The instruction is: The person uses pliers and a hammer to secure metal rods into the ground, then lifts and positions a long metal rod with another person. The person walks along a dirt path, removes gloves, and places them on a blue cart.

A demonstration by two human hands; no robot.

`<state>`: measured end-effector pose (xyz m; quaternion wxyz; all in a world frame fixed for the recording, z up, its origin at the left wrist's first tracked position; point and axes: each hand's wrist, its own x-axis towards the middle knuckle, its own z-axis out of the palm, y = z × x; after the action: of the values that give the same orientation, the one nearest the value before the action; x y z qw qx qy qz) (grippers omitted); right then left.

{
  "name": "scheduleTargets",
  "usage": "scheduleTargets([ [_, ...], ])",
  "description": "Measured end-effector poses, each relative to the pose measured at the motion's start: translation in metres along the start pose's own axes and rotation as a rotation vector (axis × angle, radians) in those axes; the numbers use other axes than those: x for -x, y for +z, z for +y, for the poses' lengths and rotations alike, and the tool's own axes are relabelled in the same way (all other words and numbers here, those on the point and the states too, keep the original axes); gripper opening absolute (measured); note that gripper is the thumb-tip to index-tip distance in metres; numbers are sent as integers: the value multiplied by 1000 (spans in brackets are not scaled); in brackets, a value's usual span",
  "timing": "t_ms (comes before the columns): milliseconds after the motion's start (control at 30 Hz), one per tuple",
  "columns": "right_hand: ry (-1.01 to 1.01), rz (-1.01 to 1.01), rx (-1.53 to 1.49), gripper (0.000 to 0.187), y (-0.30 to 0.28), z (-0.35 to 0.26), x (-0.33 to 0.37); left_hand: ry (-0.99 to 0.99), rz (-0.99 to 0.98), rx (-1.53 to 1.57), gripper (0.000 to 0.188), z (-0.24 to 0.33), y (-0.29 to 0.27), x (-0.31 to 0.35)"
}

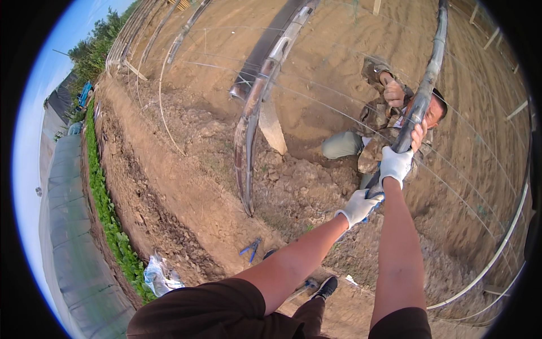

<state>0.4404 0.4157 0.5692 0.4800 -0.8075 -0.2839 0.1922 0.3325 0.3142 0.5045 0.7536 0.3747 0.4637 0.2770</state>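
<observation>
A long, dark, slightly curved pole [437, 53] slants down from the upper right. Both my hands are closed around its lower part. My left hand [359, 208], in a white glove, grips near the low end; some blue shows beneath it. Higher up, my right hand [396, 164] wraps the pole in a matching glove. Just above it, a crouching co-worker's bare hand [418, 135] is also on the pole. The co-worker's other hand [393, 93] is raised beside it, fingers curled. The pole's foot is hidden behind my left hand.
Another curved pole [246, 135] stands left of the co-worker, beside a pale slab [272, 127]. Thin wires cross between the poles. Blue-handled pliers [250, 248] lie on the soil near my feet. Crumpled plastic [161, 277] and a green plant row [116, 226] are at left.
</observation>
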Motion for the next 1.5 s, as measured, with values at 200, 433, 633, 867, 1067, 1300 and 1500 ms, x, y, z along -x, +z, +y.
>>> scheduleTargets([
  [200, 0, 27, 70, 54, 4, 8, -5, 4, 3, 3, 20, -9, 0, -8],
  [433, 20, 0, 35, 53, 4, -7, 14, 6, 42, 9, 19, -27, -8, -8],
  [633, -18, 86, 53, 52, 8, 10, -2, 7, -2, -6, 17, 5, 1, 5],
  [867, -43, 126, 32, 48, 18, 29, -13, 39, -19, 34, 16, 3, 3, 1],
  [1067, 21, 74, 74, 52, 12, 17, -2, 36, 18, 4, 17, -1, 1, 5],
  [1300, 21, 60, 156, 81, 7, 5, 0, -15, 15, 85, 11, 7, 2, 6],
  [1500, 49, 42, 126, 83, 1, -2, 3, 24, -1, 53, 14, -5, -2, -1],
])
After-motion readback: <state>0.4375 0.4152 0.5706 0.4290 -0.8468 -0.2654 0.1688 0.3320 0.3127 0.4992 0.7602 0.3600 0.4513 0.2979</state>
